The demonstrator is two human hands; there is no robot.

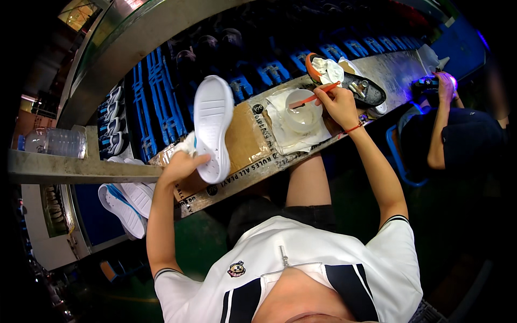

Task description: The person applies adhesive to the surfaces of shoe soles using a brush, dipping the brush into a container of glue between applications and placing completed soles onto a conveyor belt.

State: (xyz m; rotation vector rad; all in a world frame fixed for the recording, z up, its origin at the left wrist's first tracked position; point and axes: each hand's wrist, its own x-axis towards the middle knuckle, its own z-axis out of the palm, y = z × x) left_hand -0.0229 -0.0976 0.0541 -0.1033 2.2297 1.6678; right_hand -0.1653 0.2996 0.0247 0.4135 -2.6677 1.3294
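My left hand [182, 163] grips a white shoe sole [212, 113] near its lower end, thumb on the face turned toward me. A white cloth [187, 144] is bunched at the same hand, beside the sole. To the right, my right hand [338, 103] is closed on a thin red-handled brush [308, 100]. Its dark tip reaches over a translucent white bowl [304, 125], which holds some clear or whitish liquid. Under the bowl lies a crumpled white sheet [318, 143]. Whether the tip touches the liquid, I cannot tell.
A cardboard-covered bench [249, 137] runs in front of me. Beyond it are rows of blue-strapped shoe parts [273, 72]. More white soles [123, 210] stand at lower left by a metal bar [81, 168]. A black tray [371, 92] holds small items; another person's hand [446, 86] works at far right.
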